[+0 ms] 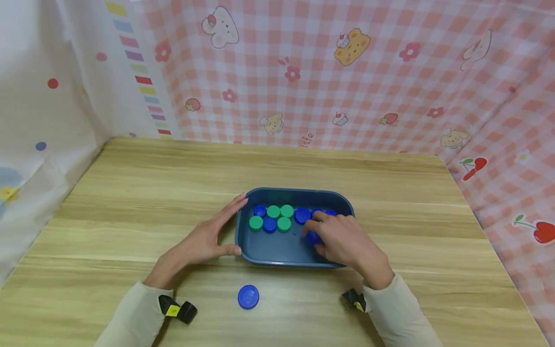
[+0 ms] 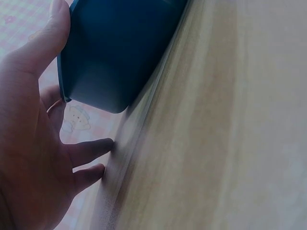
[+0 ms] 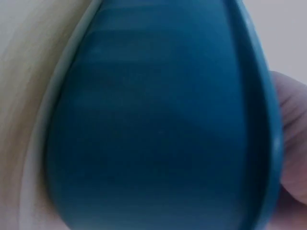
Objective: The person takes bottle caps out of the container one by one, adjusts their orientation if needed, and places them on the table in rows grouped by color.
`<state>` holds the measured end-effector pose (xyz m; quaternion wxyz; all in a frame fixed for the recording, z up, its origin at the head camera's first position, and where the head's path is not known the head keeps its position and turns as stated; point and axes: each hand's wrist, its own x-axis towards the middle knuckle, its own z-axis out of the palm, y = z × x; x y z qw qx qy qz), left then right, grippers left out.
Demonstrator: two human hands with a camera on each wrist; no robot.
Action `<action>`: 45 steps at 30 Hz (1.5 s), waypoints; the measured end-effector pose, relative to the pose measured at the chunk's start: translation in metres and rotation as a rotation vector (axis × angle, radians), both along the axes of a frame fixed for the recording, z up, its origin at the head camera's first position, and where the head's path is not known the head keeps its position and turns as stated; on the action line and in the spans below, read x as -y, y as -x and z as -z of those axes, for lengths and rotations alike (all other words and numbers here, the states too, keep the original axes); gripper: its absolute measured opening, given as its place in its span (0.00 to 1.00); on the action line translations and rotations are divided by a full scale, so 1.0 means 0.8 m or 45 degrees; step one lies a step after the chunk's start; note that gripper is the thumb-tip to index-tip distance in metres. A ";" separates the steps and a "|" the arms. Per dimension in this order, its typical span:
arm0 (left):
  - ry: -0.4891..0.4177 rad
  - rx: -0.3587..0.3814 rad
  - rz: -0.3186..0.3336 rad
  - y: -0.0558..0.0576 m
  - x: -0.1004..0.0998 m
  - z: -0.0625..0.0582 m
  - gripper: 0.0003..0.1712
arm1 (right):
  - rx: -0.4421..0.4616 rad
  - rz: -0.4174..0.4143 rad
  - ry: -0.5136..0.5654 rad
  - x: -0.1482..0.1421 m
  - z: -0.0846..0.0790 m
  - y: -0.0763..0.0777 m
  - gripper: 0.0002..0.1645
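A dark blue tray [image 1: 277, 250] holds several green caps [image 1: 273, 212] and blue caps [image 1: 270, 225], grouped in rows at its left and right. My left hand [image 1: 208, 241] rests against the tray's left end, thumb at the near corner and fingers reaching to the far corner. In the left wrist view the thumb lies by the rim of the tray [image 2: 120, 52]. Inside the tray's right side, my right hand [image 1: 342, 236] pinches a blue bottle cap [image 1: 312, 238] with curled fingers. The hand partly hides the caps around it. The right wrist view mostly shows the tray's outer wall [image 3: 158, 120].
One larger blue cap [image 1: 248, 297] lies on the wooden table [image 1: 151, 178] in front of the tray, between the two forearms. A pink checked cloth [image 1: 303, 96] hangs behind the table and along its right side. Black straps [image 1: 178, 308] are on both wrists.
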<state>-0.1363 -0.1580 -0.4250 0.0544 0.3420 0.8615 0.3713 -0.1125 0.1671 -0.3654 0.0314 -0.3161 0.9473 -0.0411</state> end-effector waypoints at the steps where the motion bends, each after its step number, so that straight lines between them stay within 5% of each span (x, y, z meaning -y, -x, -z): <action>1: -0.002 0.002 0.000 0.000 0.000 0.000 0.60 | -0.004 -0.007 0.004 0.000 -0.001 -0.001 0.17; 17: -0.005 0.017 0.000 -0.001 0.001 0.001 0.60 | -0.102 -0.096 0.110 0.007 -0.032 -0.028 0.17; 28: -0.012 0.023 -0.003 -0.004 0.001 0.003 0.59 | -0.133 -0.250 0.169 0.020 -0.050 -0.053 0.16; 45: -0.025 0.018 0.003 -0.001 0.000 -0.001 0.59 | -0.126 -0.412 0.171 0.048 -0.046 -0.076 0.14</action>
